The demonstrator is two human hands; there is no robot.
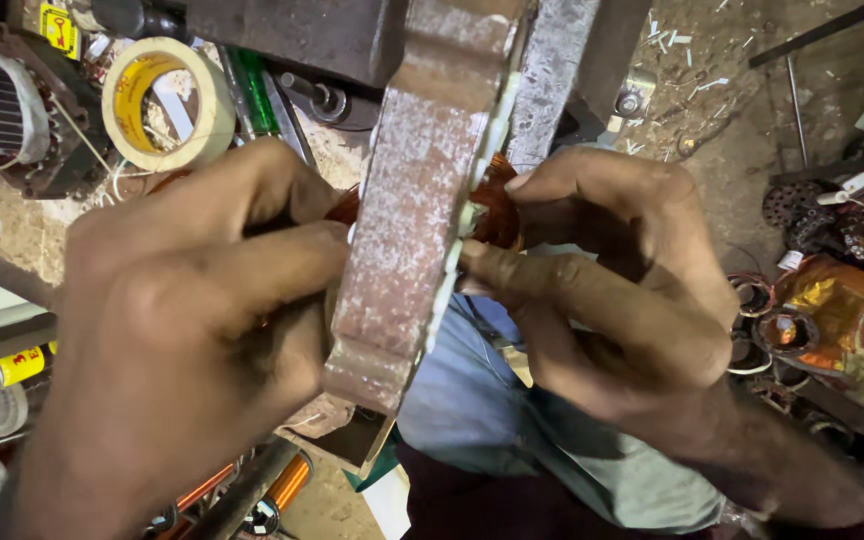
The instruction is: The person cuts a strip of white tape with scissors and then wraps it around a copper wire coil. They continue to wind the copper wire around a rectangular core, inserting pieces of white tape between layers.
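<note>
Far left on the cluttered floor there's another grey motor stator with pale slots (7,115), and next to it a fat roll of cream adhesive tape with a yellow core (165,103). A green-handled screwdriver (252,88) lies just beside the tape. Down at the bottom left there's a small spool of copper wire (287,485).

My left hand (182,340) is curled around the near side of the rusty, whitish-crusted iron stator ring (417,215), fingers pressed together against it, thumb side wrapped toward the copper. I can't see exactly what the fingertips are on, since the ring hides them. The ring is standing on edge right in the middle of my view, held up over my lap, between both hands.

On the other side, the shiny orange-brown copper winding (497,205) bulges out of the ring, with white insulation paper strips (472,215) poking out along the slot edge. My right hand (617,290) is pinching at that coil, forefinger on top and thumb under it, touching the paper.

Far right there's a crumpled orange-gold foil wrapper (842,320) and some old dark coils near it.

What worries me: push too hard and the thin enamel on the wire could scrape against the slot edge, which I'd guess means a short. The paper could also slide out of its slot if my thumb drags it. And the ring looks heavy and flaky, so a loose left-hand hold could let it tip onto my leg.
</note>
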